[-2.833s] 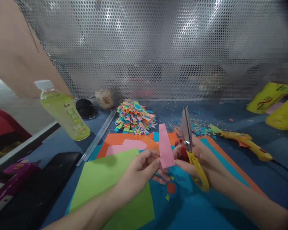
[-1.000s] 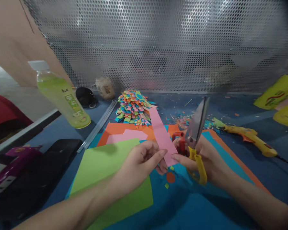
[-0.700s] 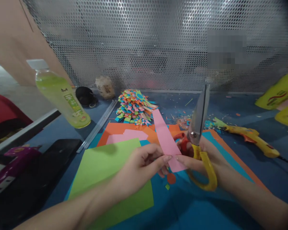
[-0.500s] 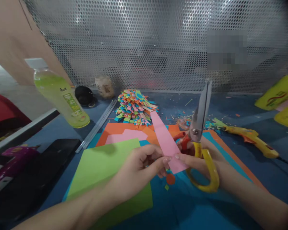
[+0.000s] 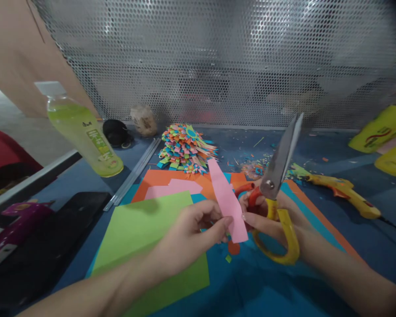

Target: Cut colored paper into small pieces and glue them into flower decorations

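Head view: our left hand (image 5: 198, 235) pinches pink strip (image 5: 227, 200) near its lower end, between both hands, over blue sheet (image 5: 251, 290). Our right hand (image 5: 269, 225) grips scissors (image 5: 280, 169), thumb at strip's edge. Best we pinch lightly, avoiding creases, blades aimed away from fingers. Right fingers partly hidden behind strip and handles; purple tool (image 5: 13, 233) cut off at left.
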{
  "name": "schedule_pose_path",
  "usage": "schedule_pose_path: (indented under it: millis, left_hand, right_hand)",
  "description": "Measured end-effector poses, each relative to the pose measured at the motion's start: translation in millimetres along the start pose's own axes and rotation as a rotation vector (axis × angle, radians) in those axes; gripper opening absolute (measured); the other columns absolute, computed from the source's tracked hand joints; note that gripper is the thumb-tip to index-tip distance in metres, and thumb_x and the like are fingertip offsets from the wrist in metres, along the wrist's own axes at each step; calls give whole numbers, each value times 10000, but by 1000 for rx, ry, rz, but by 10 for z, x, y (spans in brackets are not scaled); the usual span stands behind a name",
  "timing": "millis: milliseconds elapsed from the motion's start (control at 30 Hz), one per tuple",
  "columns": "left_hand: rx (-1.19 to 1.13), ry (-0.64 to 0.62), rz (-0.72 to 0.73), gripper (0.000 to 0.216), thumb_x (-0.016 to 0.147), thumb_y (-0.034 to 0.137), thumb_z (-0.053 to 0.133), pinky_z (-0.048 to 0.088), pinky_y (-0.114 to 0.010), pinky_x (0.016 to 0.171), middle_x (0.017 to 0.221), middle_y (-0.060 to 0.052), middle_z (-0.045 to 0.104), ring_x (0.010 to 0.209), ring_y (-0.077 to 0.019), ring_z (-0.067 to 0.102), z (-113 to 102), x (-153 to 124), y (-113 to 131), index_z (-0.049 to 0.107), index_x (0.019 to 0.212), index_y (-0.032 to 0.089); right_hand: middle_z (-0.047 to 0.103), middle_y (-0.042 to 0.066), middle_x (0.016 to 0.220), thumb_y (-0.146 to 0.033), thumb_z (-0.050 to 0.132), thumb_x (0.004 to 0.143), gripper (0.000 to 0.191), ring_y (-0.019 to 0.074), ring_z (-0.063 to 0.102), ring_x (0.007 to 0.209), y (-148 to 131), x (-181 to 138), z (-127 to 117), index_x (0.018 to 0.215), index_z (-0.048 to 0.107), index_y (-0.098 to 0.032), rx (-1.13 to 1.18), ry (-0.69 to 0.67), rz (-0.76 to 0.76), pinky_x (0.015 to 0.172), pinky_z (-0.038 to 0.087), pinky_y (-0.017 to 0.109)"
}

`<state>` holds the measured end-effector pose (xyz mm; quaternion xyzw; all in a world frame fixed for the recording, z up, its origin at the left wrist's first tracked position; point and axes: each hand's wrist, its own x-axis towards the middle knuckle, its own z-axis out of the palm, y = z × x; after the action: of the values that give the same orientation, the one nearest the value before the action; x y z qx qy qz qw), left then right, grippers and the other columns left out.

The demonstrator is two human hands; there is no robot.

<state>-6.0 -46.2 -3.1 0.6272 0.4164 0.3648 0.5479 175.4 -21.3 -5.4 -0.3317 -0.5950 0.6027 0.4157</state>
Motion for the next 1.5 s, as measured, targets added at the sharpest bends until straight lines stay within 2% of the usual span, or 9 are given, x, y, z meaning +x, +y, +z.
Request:
schedule_pose_path:
  millis: [267,467,600,800,967,1067,1200,1333,1500]
  left_hand:
    - [-145,22,-36,179,794,287,620,464,-217,529,667,14,571,564,-91,563,29,8,-3,492,777,164]
    - [-81,-18,56,109,808,217,613,468,-207,582,705,0,634,644,-101,639,56,-9,18,520,822,161]
    - [-221,-41,65,389,804,130,607,454,-188,536,671,52,634,579,-87,639,64,-18,14,380,1108,219]
    - [-361,-60,22,551,762,78,631,408,-164,475,678,61,613,586,-86,639,52,19,-9,332,1200,229]
    - [-387,-77,-19,552,781,140,630,459,-201,531,773,20,629,669,-113,645,88,-14,18,320,1229,226]
    - [-403,-70,-39,551,774,190,655,466,-203,524,803,14,625,696,-128,649,103,-22,21,331,1217,233]
    - [-368,-34,-50,534,744,233,701,430,-173,465,727,32,630,593,-102,629,84,12,-4,391,1179,215]
    - [-319,-11,-69,504,748,254,704,403,-155,434,669,16,663,558,-96,617,38,28,-15,443,1173,189]
    - [-301,-29,-76,504,778,256,680,441,-162,456,658,23,678,564,-100,636,8,16,-10,441,1219,205]
  right_hand:
    - [567,-40,674,-335,800,625,439,172,579,631,-100,-32,64,775,392,-275,-48,-30,46,566,485,298]
    - [536,-49,691,-331,810,611,447,148,537,593,13,-30,53,792,405,-282,-88,23,38,527,440,276]
    - [539,-66,677,-313,769,661,390,126,548,570,36,-41,70,808,410,-270,-41,13,69,528,444,261]
    - [566,-62,655,-278,753,633,382,154,599,585,-40,-36,83,794,406,-259,-83,12,131,548,479,287]
    - [621,-62,640,-247,708,698,331,153,636,567,-111,-51,77,842,410,-244,-40,16,88,556,507,286]
    - [617,-77,636,-227,767,652,396,129,621,547,-110,-55,84,843,421,-247,-10,65,81,543,505,262]
    - [586,-96,609,-223,833,558,491,130,611,529,-76,-46,100,792,403,-262,18,126,82,519,509,262]
    - [603,-82,649,-295,790,629,432,130,618,543,-73,-37,88,785,389,-262,56,65,77,559,522,282]
    - [568,-69,647,-327,759,657,366,101,570,542,-104,-30,48,816,440,-240,-7,106,38,524,477,237]
